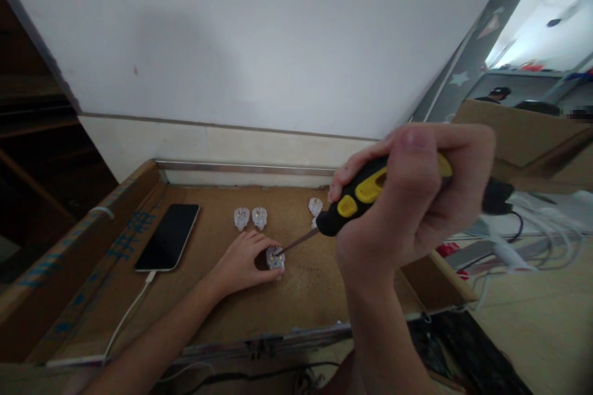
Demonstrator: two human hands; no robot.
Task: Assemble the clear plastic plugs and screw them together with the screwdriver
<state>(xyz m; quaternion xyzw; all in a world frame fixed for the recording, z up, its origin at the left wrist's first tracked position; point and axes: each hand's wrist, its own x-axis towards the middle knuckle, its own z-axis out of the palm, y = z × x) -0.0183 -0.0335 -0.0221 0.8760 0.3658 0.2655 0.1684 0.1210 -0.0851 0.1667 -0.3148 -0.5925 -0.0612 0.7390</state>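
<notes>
My right hand (412, 197) is wrapped round the black and yellow handle of a screwdriver (356, 197). Its metal tip rests on a small clear plastic plug (275, 258) lying on the brown board (301, 284). My left hand (243, 259) pinches that plug from the left and holds it down on the board. Two more clear plugs (250, 217) stand side by side farther back, and another one (315, 206) sits behind the screwdriver shaft.
A black phone (169, 236) lies face up at the left with a white cable (127, 315) running to the front edge. Raised wooden sides (83, 241) frame the board, with a white wall behind. Wires and cables (523, 241) lie at the right.
</notes>
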